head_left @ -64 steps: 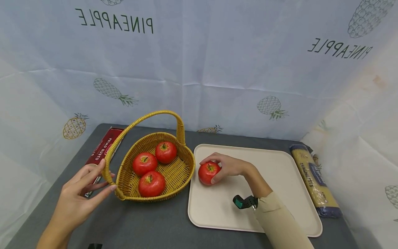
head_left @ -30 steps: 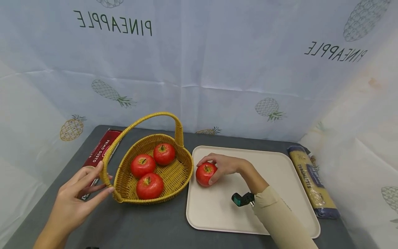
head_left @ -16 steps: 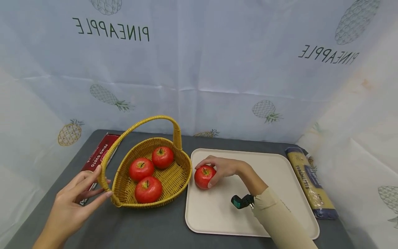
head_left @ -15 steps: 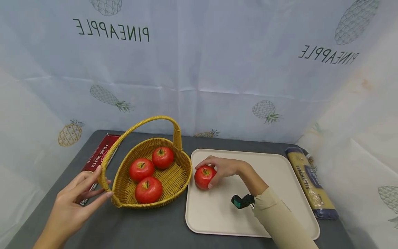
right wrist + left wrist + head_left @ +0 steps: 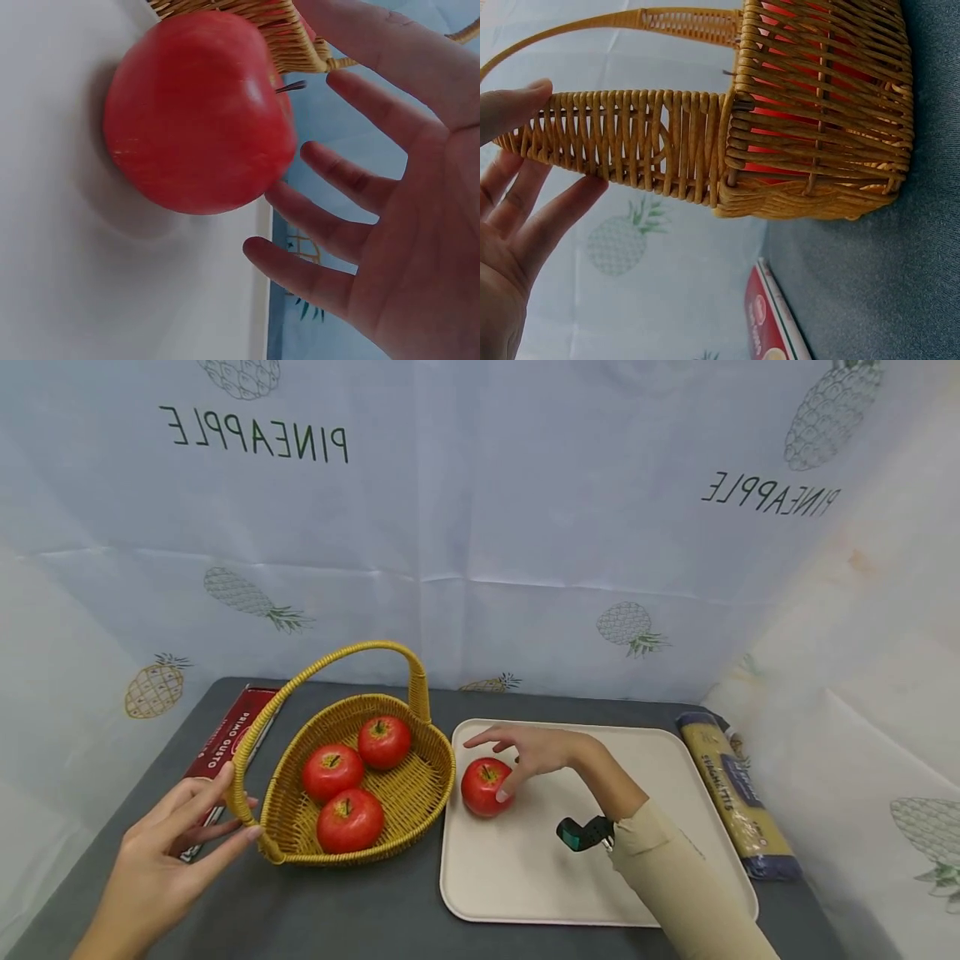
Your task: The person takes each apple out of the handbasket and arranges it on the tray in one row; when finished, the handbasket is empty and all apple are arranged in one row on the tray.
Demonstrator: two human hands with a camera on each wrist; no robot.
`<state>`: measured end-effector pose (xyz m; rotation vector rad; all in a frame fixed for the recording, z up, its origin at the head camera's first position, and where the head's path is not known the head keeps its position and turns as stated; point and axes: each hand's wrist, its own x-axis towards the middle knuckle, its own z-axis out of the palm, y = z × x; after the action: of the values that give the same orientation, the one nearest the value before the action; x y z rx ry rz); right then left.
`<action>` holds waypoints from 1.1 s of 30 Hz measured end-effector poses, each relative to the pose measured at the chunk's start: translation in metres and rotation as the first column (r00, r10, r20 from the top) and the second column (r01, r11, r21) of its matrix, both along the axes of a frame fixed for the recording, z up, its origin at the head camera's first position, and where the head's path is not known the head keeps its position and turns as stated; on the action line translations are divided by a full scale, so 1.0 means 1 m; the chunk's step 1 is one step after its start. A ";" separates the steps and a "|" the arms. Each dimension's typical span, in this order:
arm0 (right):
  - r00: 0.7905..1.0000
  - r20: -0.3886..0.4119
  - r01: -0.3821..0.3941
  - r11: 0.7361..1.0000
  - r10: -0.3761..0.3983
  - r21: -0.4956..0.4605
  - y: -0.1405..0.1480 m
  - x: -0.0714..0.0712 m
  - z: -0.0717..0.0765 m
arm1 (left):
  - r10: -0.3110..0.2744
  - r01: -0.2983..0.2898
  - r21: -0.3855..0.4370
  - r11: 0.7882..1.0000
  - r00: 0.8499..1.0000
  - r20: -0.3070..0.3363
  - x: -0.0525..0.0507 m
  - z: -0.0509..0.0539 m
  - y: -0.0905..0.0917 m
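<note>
My left hand [image 5: 168, 847] holds the handle of a yellow wicker basket [image 5: 408, 827]. In the left wrist view the thumb lies on one side of the handle [image 5: 630, 139] and fingers on the other. Three red apples, one of them the front apple [image 5: 350, 821], lie in the basket. Another red apple [image 5: 483, 792] sits on the left end of a beige tray [image 5: 570, 877]. Over that apple my right hand [image 5: 543, 750] hovers with its fingers spread and apart. In the right wrist view the same apple [image 5: 195, 112] rests on the tray, beside the loosened fingers.
A red Primo Gusto box [image 5: 228, 739] lies behind the left hand. Along the tray's right edge lies a spaghetti pack [image 5: 735, 793]. A pineapple-print curtain [image 5: 525, 527] hangs behind the dark grey table [image 5: 360, 910].
My right hand has loosened its grip on the apple, its fingers lifting away from it. The left hand stays on the basket handle. The head view has shifted slightly.
</note>
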<state>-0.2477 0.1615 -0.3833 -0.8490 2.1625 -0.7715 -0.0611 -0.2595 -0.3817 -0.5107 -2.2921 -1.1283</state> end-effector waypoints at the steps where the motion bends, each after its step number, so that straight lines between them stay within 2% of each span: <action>1: 1.000 -0.001 0.001 1.000 -0.001 -0.001 0.000 0.000 0.001 | 0.000 0.000 -0.004 1.000 1.000 -0.001 0.000 0.000 -0.001; 5: 1.000 -0.022 0.004 0.999 -0.005 -0.035 -0.001 0.003 0.009 | -0.006 0.006 -0.006 1.000 1.000 0.012 -0.001 0.001 -0.001; 9: 0.997 -0.075 -0.024 0.997 0.019 -0.074 -0.006 0.007 0.021 | -0.008 0.008 0.003 1.000 1.000 0.013 -0.001 0.000 0.001; 15: 0.989 -0.137 -0.067 0.996 0.058 -0.057 -0.020 0.011 0.046 | 0.009 -0.009 -0.011 1.000 1.000 -0.008 0.000 -0.002 0.001; 22: 0.983 -0.155 -0.110 0.992 0.098 -0.066 -0.033 0.012 0.068 | 0.007 -0.007 0.010 1.000 1.000 -0.023 0.000 -0.003 0.000; 27: 0.978 -0.170 -0.136 0.988 0.121 -0.076 -0.039 0.012 0.075 | -0.010 0.013 0.054 0.998 0.999 -0.047 -0.002 -0.005 0.001; 33: 0.981 -0.137 -0.152 0.983 0.137 -0.103 -0.049 0.014 0.071 | 0.038 -0.038 0.027 0.999 0.999 -0.003 0.000 -0.003 0.003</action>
<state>-0.2337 0.1129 -0.3123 -1.1300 2.1566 -0.7905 -0.0607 -0.2570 -0.3848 -0.4567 -2.2708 -1.1375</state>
